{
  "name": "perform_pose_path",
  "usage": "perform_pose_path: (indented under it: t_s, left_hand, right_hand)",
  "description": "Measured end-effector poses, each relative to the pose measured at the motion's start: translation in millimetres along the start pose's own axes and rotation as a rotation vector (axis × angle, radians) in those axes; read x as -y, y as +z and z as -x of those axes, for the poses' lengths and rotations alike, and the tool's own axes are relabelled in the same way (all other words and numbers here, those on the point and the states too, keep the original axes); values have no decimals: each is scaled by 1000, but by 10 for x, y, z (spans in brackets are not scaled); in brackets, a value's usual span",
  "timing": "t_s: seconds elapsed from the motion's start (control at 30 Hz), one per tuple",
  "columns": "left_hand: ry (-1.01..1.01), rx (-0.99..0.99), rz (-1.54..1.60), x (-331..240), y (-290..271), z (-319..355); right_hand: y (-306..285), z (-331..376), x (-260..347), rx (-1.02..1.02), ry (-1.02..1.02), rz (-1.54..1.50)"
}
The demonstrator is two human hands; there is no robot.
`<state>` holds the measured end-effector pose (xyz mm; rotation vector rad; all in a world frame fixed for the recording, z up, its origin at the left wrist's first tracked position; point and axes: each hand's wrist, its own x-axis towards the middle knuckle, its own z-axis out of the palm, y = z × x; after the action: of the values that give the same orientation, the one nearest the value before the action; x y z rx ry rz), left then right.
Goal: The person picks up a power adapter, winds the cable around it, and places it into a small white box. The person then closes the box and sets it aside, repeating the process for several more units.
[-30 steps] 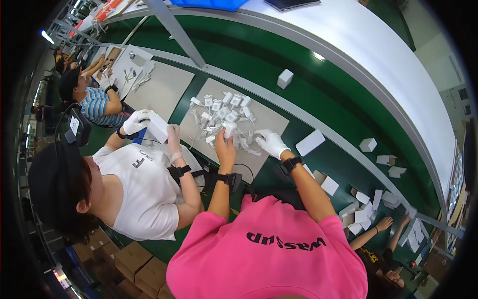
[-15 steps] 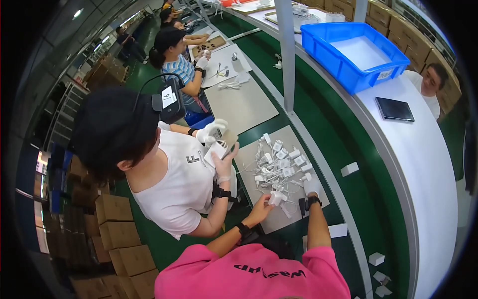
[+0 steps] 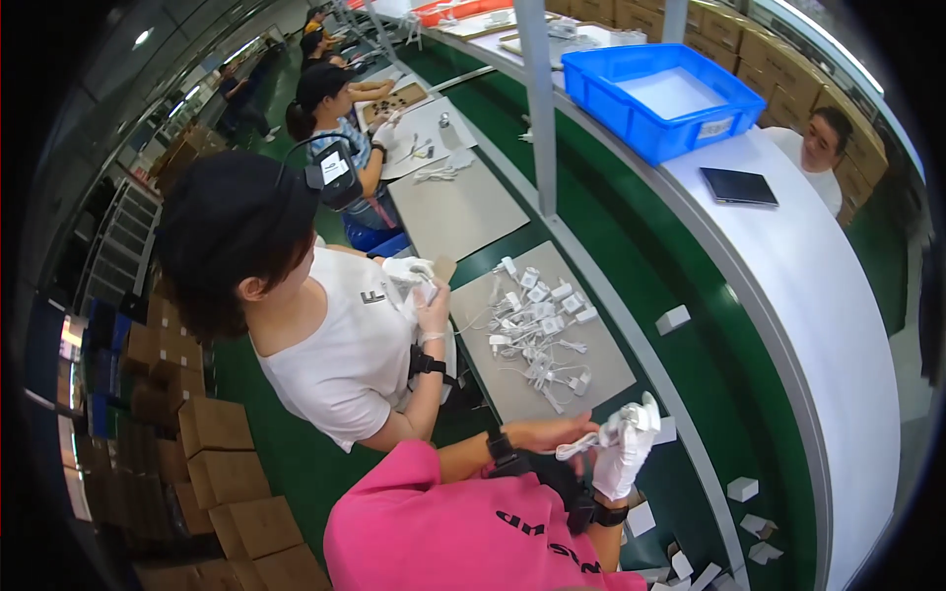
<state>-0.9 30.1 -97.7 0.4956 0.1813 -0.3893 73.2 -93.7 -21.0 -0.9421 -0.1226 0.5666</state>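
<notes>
My right hand (image 3: 619,461), in a white glove, is closed around a white charger, largely hidden by its fingers. A looped white cable (image 3: 575,449) trails from it toward my left. Against that cable my bare left hand (image 3: 554,431) is closed, its fingertips slightly blurred. Both hands are together in front of my pink shirt, beside the near edge of a grey mat (image 3: 517,379). On this mat lies a tangled pile of white chargers (image 3: 540,313) with their cables.
At my left a co-worker in a white shirt (image 3: 340,330) holds a small white item. Farther up the line sit more people. To the right, a white curved counter (image 3: 788,286) carries a blue bin (image 3: 660,103) and a black flat device (image 3: 739,186). Cartons (image 3: 229,463) are stacked lower left.
Both hands have drawn back from the charger pile toward me and come together. One charger has left the mat and is now in my gloved right hand. The view has shifted slightly.
</notes>
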Motion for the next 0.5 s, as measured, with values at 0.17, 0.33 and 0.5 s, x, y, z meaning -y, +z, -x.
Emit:
perform_pose_path:
  t_s: [0.17,0.33,0.5]
  left_hand:
    - [-207,78,-480,84,381,199]
    - [178,40,-1060,426,79,-60]
    - [292,101,-1147,443,228,-371]
  right_hand:
    - [-702,338,228,-138,-34,132]
    - [-930,757,319,27,-140,690]
    - [-955,919,240,41,-327,1271]
